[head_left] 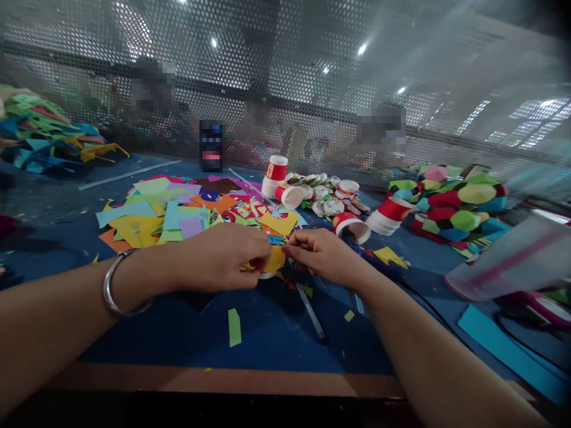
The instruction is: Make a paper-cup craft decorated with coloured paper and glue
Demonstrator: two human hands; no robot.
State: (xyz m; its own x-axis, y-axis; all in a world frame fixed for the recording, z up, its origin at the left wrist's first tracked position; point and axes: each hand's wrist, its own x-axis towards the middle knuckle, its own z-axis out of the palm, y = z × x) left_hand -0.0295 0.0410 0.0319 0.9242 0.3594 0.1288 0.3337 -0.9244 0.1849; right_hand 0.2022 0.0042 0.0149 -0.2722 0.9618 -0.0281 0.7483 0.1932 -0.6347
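Observation:
My left hand (227, 255), with a silver bangle at the wrist, is closed around a yellow paper piece (275, 261) low over the table. Under the yellow paper shows a white rounded edge, mostly hidden by my fingers. Close by on the right, my right hand (323, 255) is closed in a pinch at the paper's edge; what sits between its fingertips is too small to make out. Just behind both hands lies a heap of coloured paper pieces (187, 214). A clear glue stick (312, 315) and a green paper scrap (234, 327) lie in front.
Red and white paper cups (276, 172) stand and lie behind, near a pile of round paper pieces (321, 193). A dark blue tool (383, 266) with a black cord lies right of my hand. Farther right are colourful paper shapes (459, 202) and a translucent container (513, 261).

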